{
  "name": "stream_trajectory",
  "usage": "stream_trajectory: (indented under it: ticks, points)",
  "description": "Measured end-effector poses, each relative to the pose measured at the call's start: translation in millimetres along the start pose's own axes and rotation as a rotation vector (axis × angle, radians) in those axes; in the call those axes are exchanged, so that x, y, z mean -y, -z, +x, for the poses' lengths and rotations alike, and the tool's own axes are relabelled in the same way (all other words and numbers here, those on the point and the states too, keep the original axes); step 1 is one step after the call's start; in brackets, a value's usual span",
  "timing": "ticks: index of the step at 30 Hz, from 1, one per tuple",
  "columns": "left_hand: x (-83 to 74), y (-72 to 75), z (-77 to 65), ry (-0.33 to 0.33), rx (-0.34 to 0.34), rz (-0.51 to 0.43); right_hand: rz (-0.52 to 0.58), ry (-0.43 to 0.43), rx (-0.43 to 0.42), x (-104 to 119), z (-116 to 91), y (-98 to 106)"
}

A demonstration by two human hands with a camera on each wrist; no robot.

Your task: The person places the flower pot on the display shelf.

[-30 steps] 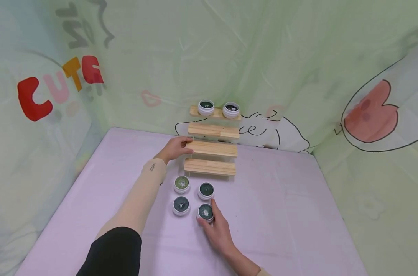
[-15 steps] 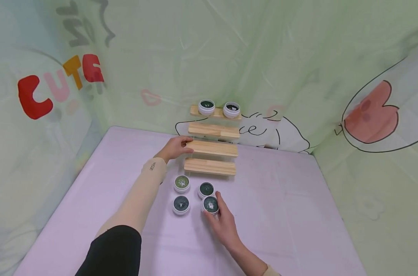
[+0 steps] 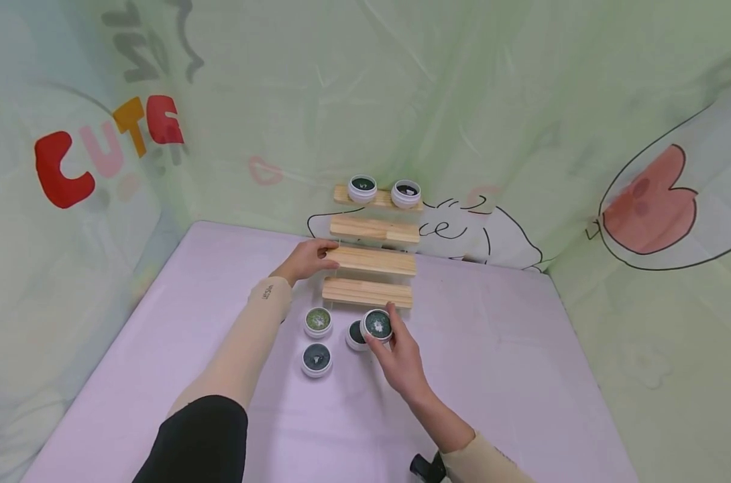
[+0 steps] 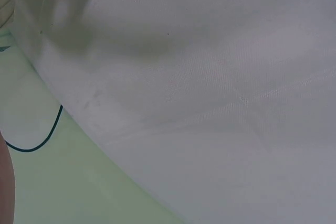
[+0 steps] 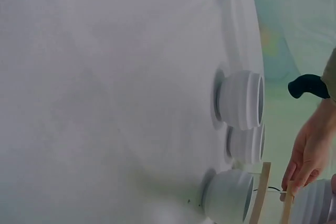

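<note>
My left hand (image 3: 308, 260) pinches the left end of a tiered wooden shelf stand (image 3: 374, 260) at its third step from the top. In the right wrist view those left fingers also grip the step's end. My right hand (image 3: 404, 362) holds a small round white jar (image 3: 377, 325) with dark green, white-flecked contents, thumb and fingers at its sides. That jar is raised near the bottom step and partly covers a dark green jar (image 3: 356, 335) on the table. Left of it stand a light green jar (image 3: 318, 320) and a dark bluish jar (image 3: 316, 359).
Two more white jars, one dark green (image 3: 362, 188) and one nearly black (image 3: 406, 192), stand on the top step. A lilac cloth covers the table (image 3: 492, 376). Pale green printed curtains (image 3: 281, 80) enclose the back and sides. The left wrist view shows mostly cloth.
My right hand has lifted the front-right jar from the table and carried it forward and slightly right, toward the stand. My left hand stays at the same step.
</note>
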State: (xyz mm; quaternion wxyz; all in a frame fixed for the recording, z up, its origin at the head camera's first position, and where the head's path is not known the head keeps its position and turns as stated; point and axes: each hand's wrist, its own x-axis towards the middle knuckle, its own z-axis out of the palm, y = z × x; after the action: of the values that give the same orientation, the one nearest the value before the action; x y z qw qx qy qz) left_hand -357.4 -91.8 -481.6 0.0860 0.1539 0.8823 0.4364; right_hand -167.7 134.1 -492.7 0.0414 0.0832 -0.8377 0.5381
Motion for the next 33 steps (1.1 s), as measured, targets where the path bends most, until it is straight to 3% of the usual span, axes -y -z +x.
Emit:
stream_trajectory:
  ticks: [11, 18, 33]
  points:
    - [1.1, -2.8, 0.2, -0.018, 0.010, -0.016, -0.041, -0.033, -0.014, 13.4, 35.4, 7.8]
    - [-2.9, -0.7, -2.7, -0.033, 0.003, 0.002, -0.079, 0.000, -0.016, 24.3, 62.8, 10.8]
    - [-8.7, 2.5, -4.3, -0.007, 0.002, 0.055, -0.165, -0.062, -0.094, 43.8, 143.9, 3.9]
